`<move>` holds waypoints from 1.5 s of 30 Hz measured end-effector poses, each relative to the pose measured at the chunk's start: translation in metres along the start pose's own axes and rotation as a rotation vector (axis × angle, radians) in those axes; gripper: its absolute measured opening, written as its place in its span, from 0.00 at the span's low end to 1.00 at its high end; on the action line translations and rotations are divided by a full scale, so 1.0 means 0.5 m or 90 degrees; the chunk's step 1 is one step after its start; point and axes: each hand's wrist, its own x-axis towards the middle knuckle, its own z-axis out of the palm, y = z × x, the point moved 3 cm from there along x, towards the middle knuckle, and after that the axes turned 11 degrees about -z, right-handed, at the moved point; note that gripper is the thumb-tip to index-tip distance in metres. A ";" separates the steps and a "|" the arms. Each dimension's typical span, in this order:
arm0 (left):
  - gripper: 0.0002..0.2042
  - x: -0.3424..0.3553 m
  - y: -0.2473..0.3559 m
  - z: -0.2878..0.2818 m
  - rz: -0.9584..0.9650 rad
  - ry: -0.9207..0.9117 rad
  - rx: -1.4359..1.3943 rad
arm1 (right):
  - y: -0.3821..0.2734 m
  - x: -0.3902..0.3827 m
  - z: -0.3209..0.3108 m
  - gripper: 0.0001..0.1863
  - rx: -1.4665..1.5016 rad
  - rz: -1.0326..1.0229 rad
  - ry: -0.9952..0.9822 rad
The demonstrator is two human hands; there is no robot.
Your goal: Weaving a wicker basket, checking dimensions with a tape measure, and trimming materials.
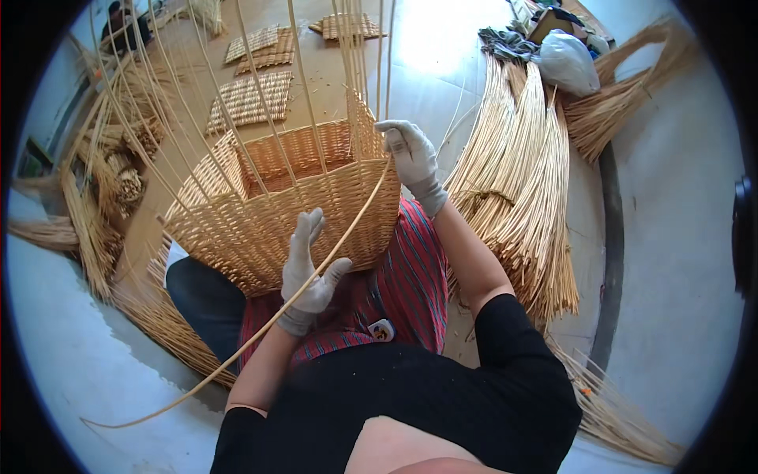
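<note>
A half-woven wicker basket (316, 207) rests tilted on my lap, with tall upright stakes (309, 87) rising from its rim. My right hand (412, 156), in a pale grey glove, is closed at the basket's right corner on the end of a long wicker rod (237, 351). That rod runs down and left across my body, its thin tip far out at the lower left. Against the basket's near wall, my gloved left hand (309, 272) is held open, thumb apart from the fingers, and the rod crosses in front of it.
Large bundles of rods (513, 166) lie on the floor at the right, beside a white plastic bag (567, 63). More bundles (103, 174) line the left. Woven panels (251, 101) lie beyond the basket. Another person (126, 28) is at the far left.
</note>
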 end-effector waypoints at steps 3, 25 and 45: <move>0.40 0.009 0.083 -0.011 0.192 -0.019 -0.016 | 0.005 -0.005 0.010 0.09 -0.070 -0.153 0.036; 0.03 0.270 0.079 -0.126 -0.149 -0.010 -0.026 | -0.037 -0.003 0.018 0.16 -0.132 -0.090 -0.089; 0.21 0.363 0.106 -0.080 0.104 0.140 -0.042 | -0.054 0.036 0.015 0.24 -0.264 -0.094 -0.275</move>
